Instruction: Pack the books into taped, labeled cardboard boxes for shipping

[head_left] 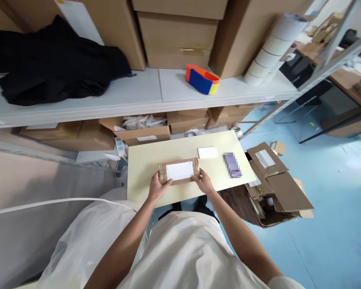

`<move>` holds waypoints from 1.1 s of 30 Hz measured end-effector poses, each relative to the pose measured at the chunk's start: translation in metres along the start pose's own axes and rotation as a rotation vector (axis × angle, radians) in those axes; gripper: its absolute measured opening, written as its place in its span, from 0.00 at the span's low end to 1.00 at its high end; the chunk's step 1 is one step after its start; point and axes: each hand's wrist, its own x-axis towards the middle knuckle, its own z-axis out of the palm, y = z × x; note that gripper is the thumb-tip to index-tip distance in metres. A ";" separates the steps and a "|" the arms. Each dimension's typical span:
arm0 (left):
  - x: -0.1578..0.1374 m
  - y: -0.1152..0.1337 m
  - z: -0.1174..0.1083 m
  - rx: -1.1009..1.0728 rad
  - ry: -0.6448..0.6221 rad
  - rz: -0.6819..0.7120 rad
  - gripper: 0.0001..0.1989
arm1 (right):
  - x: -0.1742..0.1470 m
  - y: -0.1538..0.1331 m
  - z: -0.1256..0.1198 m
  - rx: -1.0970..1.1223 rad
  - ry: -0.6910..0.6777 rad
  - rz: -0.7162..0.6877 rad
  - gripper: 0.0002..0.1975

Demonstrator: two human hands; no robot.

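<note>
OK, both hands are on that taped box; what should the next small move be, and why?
Probably smoothing down the white label with the thumbs: it faces up on the cardboard box, the left hand and right hand hold opposite ends, and both thumbs lie near its lower corners.

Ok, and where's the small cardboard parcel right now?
In the head view, the parcel is left of the white rectangle, over the pale table, held between left hand and right hand.
</note>
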 end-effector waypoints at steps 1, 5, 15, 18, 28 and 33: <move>-0.005 0.002 0.001 0.022 0.005 0.015 0.28 | -0.005 0.000 0.000 0.016 -0.013 -0.010 0.27; -0.012 0.026 0.006 0.061 0.100 0.122 0.30 | -0.020 -0.001 -0.020 0.173 -0.015 -0.026 0.28; -0.024 0.189 0.127 0.062 -0.214 0.403 0.32 | -0.067 0.078 -0.172 0.331 0.535 0.124 0.26; -0.036 0.245 0.203 0.056 -0.391 0.531 0.34 | -0.084 0.121 -0.225 0.242 0.756 0.220 0.27; -0.077 0.401 0.415 -0.177 -0.901 0.824 0.33 | -0.117 0.229 -0.367 0.150 1.147 0.301 0.37; -0.074 0.383 0.411 -0.208 -0.948 0.788 0.32 | -0.133 0.244 -0.342 0.048 0.927 0.293 0.38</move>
